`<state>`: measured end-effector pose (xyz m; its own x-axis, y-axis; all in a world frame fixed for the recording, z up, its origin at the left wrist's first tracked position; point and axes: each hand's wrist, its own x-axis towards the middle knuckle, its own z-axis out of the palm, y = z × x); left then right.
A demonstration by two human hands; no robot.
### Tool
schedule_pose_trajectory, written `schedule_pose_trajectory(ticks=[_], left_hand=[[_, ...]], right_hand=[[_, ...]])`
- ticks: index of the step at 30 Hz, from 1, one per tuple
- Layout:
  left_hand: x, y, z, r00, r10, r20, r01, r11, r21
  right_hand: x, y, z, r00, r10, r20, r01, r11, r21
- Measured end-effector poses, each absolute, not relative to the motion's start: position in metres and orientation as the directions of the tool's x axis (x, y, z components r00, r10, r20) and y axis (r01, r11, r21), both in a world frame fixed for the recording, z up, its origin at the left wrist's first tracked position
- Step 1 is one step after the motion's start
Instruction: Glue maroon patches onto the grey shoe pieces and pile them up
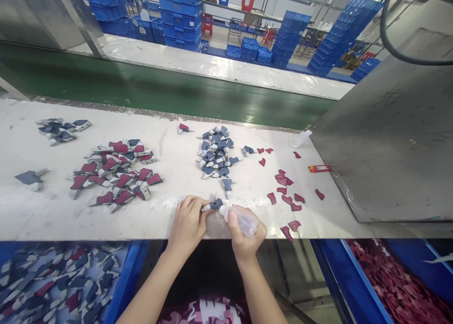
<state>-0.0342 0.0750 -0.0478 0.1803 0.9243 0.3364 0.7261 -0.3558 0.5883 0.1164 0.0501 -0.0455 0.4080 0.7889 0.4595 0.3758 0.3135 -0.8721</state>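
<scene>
My left hand (pixel 190 218) pinches a small grey-and-navy plastic part (pixel 215 204) near the front edge of the table. In my right hand (pixel 248 239) is a translucent squeeze bottle (pixel 244 220), tilted so that its nozzle meets or nearly meets the part; I cannot tell if they touch. Just beyond lies a heap of similar navy parts (pixel 216 149), with one loose navy part (pixel 227 186) nearest my hands. Several flat maroon pieces (pixel 286 199) are scattered to the right. On the left is a pile of parts with maroon pieces on them (pixel 118 170).
A green conveyor belt (pixel 170 95) runs behind the white table (pixel 177 173). At the right stands a metal box (pixel 385 140), with a small red packet (pixel 319 168) beside it. Below the edge are a blue bin of parts (pixel 132 272) and a blue bin of maroon pieces (pixel 366 286).
</scene>
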Motion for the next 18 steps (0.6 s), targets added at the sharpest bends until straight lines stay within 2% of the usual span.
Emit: schedule_pose_trajectory(ticks=[18], left_hand=[[-0.034,0.0742,-0.049,0.174,0.922,0.347,0.733,-0.356,0.58]], right_hand=[[0.1198,0.0491,-0.0379,0.363,0.799,0.479,0.345,0.361,-0.866]])
